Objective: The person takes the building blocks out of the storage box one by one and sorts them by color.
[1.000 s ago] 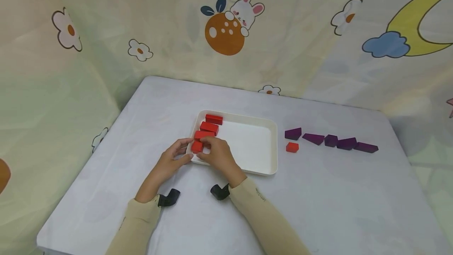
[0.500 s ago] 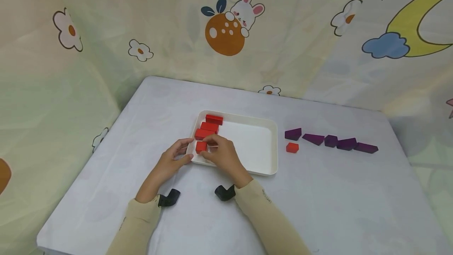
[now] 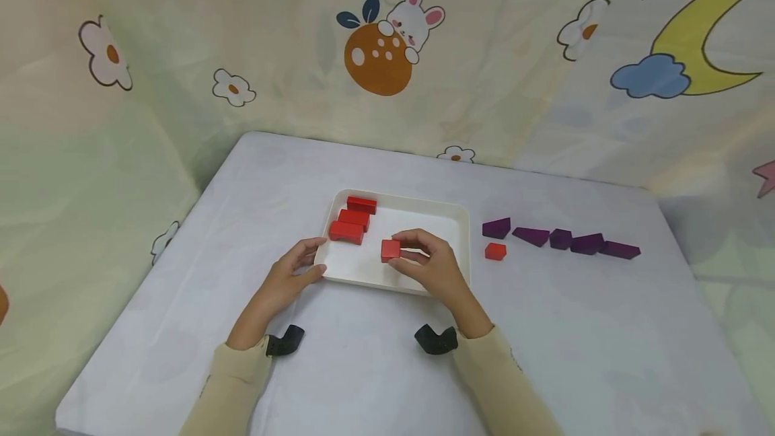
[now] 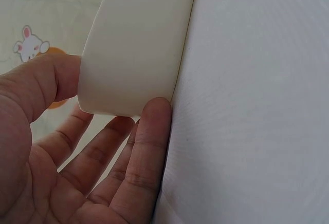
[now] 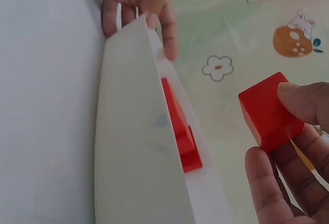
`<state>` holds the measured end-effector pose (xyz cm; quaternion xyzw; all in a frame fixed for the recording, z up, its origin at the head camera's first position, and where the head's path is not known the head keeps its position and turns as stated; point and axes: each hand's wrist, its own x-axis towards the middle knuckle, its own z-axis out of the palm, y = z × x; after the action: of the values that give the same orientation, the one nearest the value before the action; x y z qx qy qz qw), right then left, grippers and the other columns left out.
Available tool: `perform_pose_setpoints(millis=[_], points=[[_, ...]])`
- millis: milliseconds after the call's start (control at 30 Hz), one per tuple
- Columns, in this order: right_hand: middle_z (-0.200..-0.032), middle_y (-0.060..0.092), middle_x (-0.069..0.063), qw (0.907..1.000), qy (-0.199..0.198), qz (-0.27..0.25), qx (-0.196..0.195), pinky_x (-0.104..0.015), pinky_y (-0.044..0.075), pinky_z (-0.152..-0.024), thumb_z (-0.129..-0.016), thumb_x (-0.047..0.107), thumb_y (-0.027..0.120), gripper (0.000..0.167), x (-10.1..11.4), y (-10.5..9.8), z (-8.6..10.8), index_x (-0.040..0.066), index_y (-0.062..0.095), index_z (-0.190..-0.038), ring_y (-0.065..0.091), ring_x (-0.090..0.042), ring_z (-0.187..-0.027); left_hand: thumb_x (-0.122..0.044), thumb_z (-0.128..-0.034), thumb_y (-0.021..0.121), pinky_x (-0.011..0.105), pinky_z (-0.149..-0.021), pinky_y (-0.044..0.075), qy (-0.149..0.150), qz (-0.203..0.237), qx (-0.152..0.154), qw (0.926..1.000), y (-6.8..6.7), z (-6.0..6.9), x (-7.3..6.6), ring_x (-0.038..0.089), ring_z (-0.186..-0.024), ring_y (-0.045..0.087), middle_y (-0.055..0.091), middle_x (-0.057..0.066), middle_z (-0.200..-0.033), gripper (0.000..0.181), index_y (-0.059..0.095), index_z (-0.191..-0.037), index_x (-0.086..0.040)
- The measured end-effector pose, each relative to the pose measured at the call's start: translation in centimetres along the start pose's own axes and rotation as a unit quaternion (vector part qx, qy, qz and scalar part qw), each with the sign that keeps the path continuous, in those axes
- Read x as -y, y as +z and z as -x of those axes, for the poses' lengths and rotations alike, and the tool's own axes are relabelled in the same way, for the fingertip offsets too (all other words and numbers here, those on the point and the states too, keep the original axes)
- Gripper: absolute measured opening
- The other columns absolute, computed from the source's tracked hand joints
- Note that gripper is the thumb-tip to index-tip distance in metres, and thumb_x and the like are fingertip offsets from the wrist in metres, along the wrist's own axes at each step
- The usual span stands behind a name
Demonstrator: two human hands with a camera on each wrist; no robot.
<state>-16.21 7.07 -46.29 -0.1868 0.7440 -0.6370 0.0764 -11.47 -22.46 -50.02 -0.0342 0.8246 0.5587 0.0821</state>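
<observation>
While the left hand (image 3: pixel 286 276) rests against the left end of the shallow white rectangular tray (image 3: pixel 357 273), fingers spread and curled round nothing, the right hand (image 3: pixel 437 266) pinches a small, bright-red, nearly cubic block (image 3: pixel 390 251) between thumb and fingertips. From where I stand the block hangs over the tray's nearer middle; right wrist view shows it apart from the rim. No clear long axis on it.

Key relation, I judge: the held piece lies just left of the right palm, with three longer red blocks (image 3: pixel 354 219) farther left, in file, long sides running across. To the right, outside the tray: a loose orange-red block (image 3: pixel 495 251), near a row of dark purple faceted blocks (image 3: pixel 586 243). Right hand is nearer those.
</observation>
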Motion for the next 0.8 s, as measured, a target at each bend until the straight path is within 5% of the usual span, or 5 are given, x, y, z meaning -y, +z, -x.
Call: perform_pose_setpoints(millis=[167,433,800], points=[[-0.131,0.069,-0.023,0.9988,0.007,0.030,-0.039,-0.032,0.059,-0.101,-0.090,-0.007,0.083,0.043,-0.1,-2.9,1.1,-0.009,0.069,-0.131,0.068,-0.035,-0.122,-0.014,-0.1055,0.069,0.056,-0.110,0.055,0.000,-0.008,-0.003,1.0000,-0.1,0.1,-0.1,0.044,-0.146,0.051,0.051,0.023,-0.161,0.055,0.051,-0.158,-0.010],[-0.130,0.069,-0.030,0.9945,-0.006,0.063,-0.083,-0.017,0.057,-0.096,-0.092,-0.010,0.080,0.040,-0.4,-7.6,2.8,-0.011,0.069,-0.131,0.067,-0.001,-0.111,-0.010,-0.1046,0.069,0.050,-0.109,0.056,-0.005,0.016,0.000,0.9999,-0.1,0.1,0.1,0.043,-0.145,0.051,0.051,0.023,-0.160,0.056,0.051,-0.158,-0.010],[-0.136,0.067,-0.030,0.9724,0.036,0.176,-0.149,-0.006,0.050,-0.095,-0.098,-0.004,0.076,0.042,-1.1,-14.4,5.1,-0.008,0.066,-0.139,0.057,0.014,-0.109,-0.014,-0.1056,0.069,0.054,-0.111,0.054,-0.011,-0.006,0.000,0.9999,0.1,0.0,-0.2,0.044,-0.146,0.050,0.051,0.023,-0.161,0.056,0.051,-0.158,-0.010]])
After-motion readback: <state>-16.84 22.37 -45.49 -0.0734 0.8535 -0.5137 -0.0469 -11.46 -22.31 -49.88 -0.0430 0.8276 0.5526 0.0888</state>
